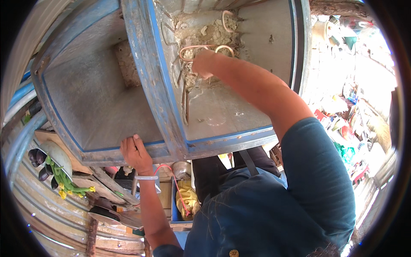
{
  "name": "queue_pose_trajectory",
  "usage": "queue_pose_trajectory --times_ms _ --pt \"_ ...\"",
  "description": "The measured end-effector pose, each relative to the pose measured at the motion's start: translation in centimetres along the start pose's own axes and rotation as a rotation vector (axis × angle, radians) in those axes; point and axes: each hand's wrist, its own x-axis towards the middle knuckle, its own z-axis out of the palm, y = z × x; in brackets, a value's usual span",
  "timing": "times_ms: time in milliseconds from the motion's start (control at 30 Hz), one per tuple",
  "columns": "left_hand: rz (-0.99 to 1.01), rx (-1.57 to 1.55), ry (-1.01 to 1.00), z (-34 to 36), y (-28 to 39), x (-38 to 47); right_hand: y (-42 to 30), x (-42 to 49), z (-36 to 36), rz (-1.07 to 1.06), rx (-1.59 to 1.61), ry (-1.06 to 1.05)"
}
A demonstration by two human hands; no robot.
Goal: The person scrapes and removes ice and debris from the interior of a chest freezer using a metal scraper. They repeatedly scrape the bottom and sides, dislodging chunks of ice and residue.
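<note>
A blue-edged chest with two metal-lined compartments (146, 74) lies open before me. My right hand (204, 64) reaches into the right compartment, at bent copper tubes (192, 48) near crumbly, pale insulation (205, 30); whether its fingers hold a tube cannot be told. Another copper loop (227, 21) stands further back. My left hand (136, 154), with a pale bangle on the wrist, rests on the front rim of the left compartment, its thumb and fingers over the edge. A rough block (127, 63) shows in the left compartment's far corner.
At left, a bowl (57, 155) holds eggplants and green vegetables with yellow flowers. Below the rim are a yellow bag (188, 199) in a blue-edged box, a metal pot (181, 169) and a pink cord (178, 183). Mixed clutter (348, 128) lies at right, with a green funnel (350, 41) above.
</note>
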Motion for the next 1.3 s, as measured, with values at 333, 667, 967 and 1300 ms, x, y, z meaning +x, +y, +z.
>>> queue_pose_trajectory --times_ms 333,667,967,1300 --pt "-0.034 -0.083 -0.027 -0.2 -0.4 -0.3 -6.6 -5.5 6.3 0.071 0.149 0.014" --pt "0.015 -0.026 -0.002 0.2 -1.1 -0.3 -11.2 -3.7 9.9 0.241 0.348 0.073" --pt "0.006 -0.063 -0.008 0.0 -0.5 -0.3 -10.6 -5.7 6.0 0.12 0.322 0.014" --pt "0.024 -0.008 -0.026 0.0 -0.3 0.0 -10.1 -5.2 6.0 0.176 0.39 0.086"
